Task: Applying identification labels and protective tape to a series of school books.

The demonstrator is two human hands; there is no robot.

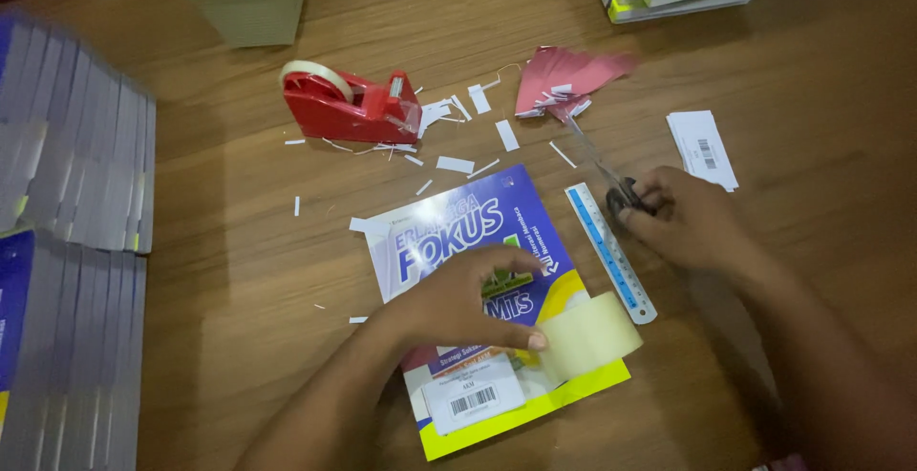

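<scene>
A wooden table (239, 270) bears a book (478, 242), ruler (611, 253), red tape dispenser (349, 106) and paper scraps (457, 163).
</scene>
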